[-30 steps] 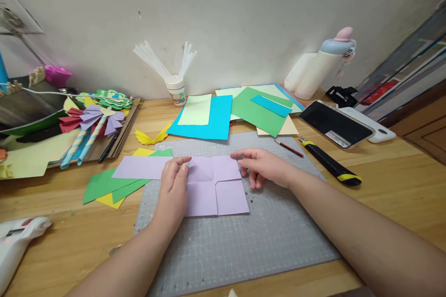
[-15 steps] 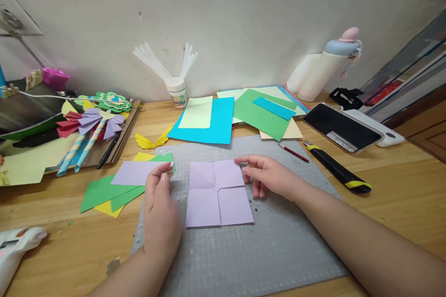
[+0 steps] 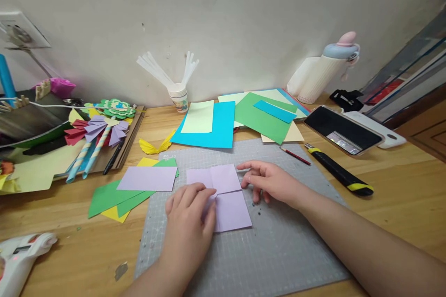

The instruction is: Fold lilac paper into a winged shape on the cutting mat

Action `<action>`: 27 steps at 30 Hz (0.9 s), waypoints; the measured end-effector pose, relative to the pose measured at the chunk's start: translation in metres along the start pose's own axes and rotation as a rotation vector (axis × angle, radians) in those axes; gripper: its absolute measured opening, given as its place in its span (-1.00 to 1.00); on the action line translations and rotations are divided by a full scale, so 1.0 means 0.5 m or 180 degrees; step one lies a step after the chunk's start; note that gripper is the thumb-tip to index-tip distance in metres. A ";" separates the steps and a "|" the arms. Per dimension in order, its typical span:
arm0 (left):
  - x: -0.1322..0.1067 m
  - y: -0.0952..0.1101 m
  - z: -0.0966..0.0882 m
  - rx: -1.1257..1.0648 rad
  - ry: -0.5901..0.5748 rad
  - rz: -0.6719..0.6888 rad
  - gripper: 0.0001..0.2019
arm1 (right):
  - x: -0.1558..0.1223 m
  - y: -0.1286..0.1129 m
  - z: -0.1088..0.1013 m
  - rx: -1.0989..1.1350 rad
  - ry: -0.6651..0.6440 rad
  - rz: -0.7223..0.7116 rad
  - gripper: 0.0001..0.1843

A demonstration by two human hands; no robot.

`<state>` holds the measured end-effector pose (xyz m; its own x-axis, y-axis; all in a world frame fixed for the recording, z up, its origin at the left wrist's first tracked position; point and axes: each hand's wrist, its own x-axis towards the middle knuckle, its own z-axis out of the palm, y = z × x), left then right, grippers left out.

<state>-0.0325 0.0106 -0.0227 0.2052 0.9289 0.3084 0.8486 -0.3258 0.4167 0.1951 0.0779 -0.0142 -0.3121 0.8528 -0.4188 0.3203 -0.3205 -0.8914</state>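
Observation:
A square of lilac paper [image 3: 228, 197], creased and slit into quarters, lies flat on the grey cutting mat [image 3: 278, 250]. My left hand [image 3: 190, 218] is over its left half and covers the lower left quarter. Its fingers reach toward the centre, with the thumb apart from them; contact with the paper cannot be made out. My right hand [image 3: 268, 181] is just beside the right edge of the square, index finger stretched out, other fingers loosely bent, nothing held. Left of the square, a lilac rectangle [image 3: 148, 178] rests on green strips [image 3: 108, 197] and yellow paper [image 3: 116, 214].
Behind the mat lie a blue sheet [image 3: 223, 125], a green sheet [image 3: 261, 118] and a folded yellow piece [image 3: 156, 144]. A paper cup [image 3: 179, 97] holds white sticks. To the right are a pencil [image 3: 295, 156], a utility knife [image 3: 339, 171] and a phone [image 3: 343, 130]. A glue gun [image 3: 24, 255] sits left.
My left hand has moved right, from beside the lilac square to over its left half. My right hand has hardly moved. The view has shifted slightly.

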 end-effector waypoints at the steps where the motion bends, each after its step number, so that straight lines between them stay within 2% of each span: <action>1: -0.001 0.000 -0.002 0.0170 -0.0046 0.0058 -0.78 | 0.000 -0.001 0.003 -0.0090 0.0012 -0.0010 -0.62; 7: -0.008 0.005 -0.011 0.0733 -0.0496 0.0301 -0.76 | -0.008 -0.012 0.015 -0.0866 0.0213 -0.0267 -0.60; 11: -0.014 0.009 -0.018 0.0822 -0.0578 0.0440 -0.73 | -0.033 -0.033 0.020 -0.1573 0.0596 -0.0646 -0.61; 13: -0.016 0.010 -0.018 0.0868 -0.0581 0.0465 -0.69 | -0.048 -0.041 0.022 -0.2232 0.0642 -0.0985 -0.62; 16: -0.018 0.009 -0.015 0.0961 -0.0598 0.0482 -0.65 | -0.061 -0.038 0.020 -0.2936 0.0402 -0.1580 -0.65; 20: -0.021 0.006 -0.009 0.1131 -0.0607 0.0531 -0.64 | -0.062 -0.007 0.011 -0.3131 0.0190 -0.2201 -0.62; 23: -0.022 0.007 -0.008 0.1230 -0.0552 0.0569 -0.64 | -0.059 0.016 0.008 -0.3294 -0.0019 -0.2343 -0.59; 27: -0.024 0.012 -0.009 0.1287 -0.0499 0.0623 -0.63 | -0.058 0.030 0.009 -0.3346 -0.0198 -0.2272 -0.56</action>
<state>-0.0320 -0.0033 -0.0200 0.4248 0.8824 0.2021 0.9020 -0.4315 -0.0124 0.2049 0.0468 -0.0162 -0.7394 0.6704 0.0627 0.6076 0.7044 -0.3669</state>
